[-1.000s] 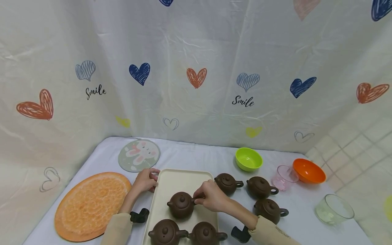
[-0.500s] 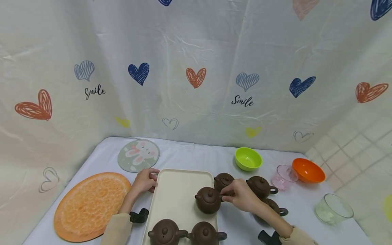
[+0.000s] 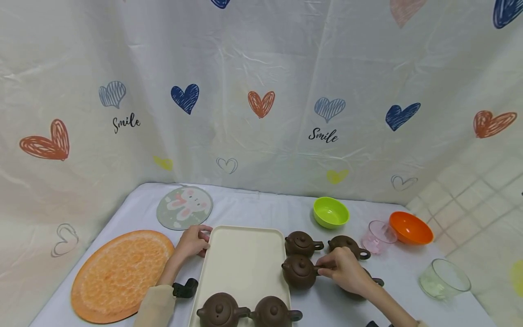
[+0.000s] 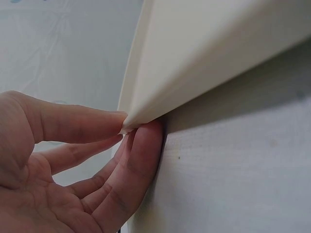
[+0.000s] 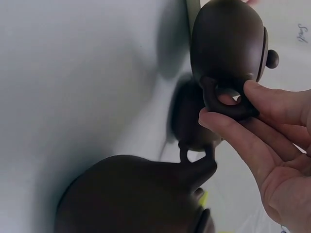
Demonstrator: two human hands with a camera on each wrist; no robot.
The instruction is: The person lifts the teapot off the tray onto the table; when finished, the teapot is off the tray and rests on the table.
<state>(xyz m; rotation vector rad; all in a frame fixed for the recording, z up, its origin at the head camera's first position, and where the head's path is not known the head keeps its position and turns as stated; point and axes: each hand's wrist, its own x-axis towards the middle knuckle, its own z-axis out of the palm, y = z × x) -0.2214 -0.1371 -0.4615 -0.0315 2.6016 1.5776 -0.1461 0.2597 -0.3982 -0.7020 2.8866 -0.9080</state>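
Pinching loop handle of brown teapot (image 3: 299, 271), lower centre of frame, just past right rim of cream tray (image 3: 241, 259): right hand (image 3: 345, 270), thumb and fingers closed on handle. Gripping tray's upper-left corner: left hand (image 3: 194, 240). Teapot judged rigid, breakable, fairly light, lid loose; handle best hold. Partly hidden behind right hand: another teapot (image 3: 369, 277). Cut off at lower edge: two teapots (image 3: 249, 312) on tray.

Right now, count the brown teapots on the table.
6. Two stand on the tray: teapots and. The right hand holds one by its handle. Beside it stand and; another hides behind that hand.
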